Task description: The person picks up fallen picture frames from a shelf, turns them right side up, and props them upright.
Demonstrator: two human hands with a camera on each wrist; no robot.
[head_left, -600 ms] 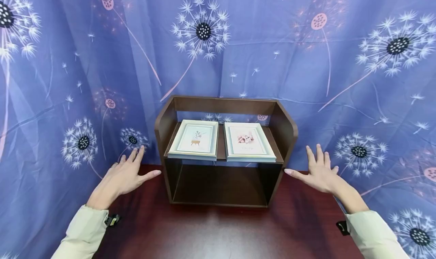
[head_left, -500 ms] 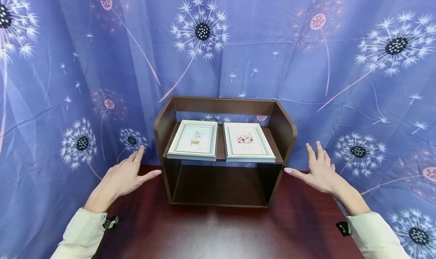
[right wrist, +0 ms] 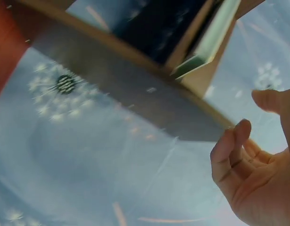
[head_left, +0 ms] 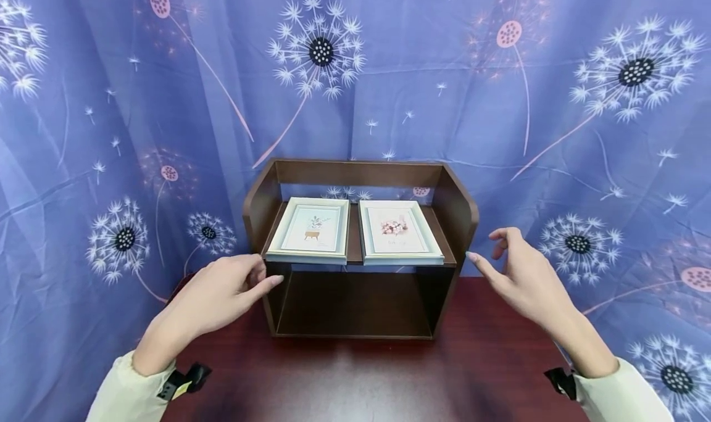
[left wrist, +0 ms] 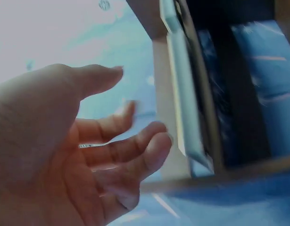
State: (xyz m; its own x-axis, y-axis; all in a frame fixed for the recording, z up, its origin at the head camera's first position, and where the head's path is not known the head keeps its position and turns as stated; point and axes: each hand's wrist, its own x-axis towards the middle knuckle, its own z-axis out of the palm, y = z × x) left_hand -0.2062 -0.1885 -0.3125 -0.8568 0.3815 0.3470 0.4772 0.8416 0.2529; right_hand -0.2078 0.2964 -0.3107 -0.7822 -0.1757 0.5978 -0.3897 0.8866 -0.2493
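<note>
Two picture frames lie side by side on the upper board of a dark brown shelf (head_left: 355,302). The left picture frame (head_left: 312,229) shows a plant on a stool; the right picture frame (head_left: 397,232) shows pink flowers. My left hand (head_left: 213,298) hovers by the shelf's left side, its thumb tip overlapping the shelf's edge in the head view. Beside the right side panel is my right hand (head_left: 524,280), thumb pointing at the panel. Both hands hold nothing, their fingers loosely bent, as the left hand (left wrist: 97,155) in the left wrist view also shows.
The shelf stands on a dark red, glossy table (head_left: 350,379). A blue curtain (head_left: 411,58) with dandelion prints hangs behind and along both sides. Under the picture frames is the shelf's lower compartment (head_left: 355,292), open at the front.
Both hands go from spread fingers to loosely bent ones. My left hand has moved rightward to the shelf's front left edge. The head view has shifted slightly; the picture frames stay on the shelf.
</note>
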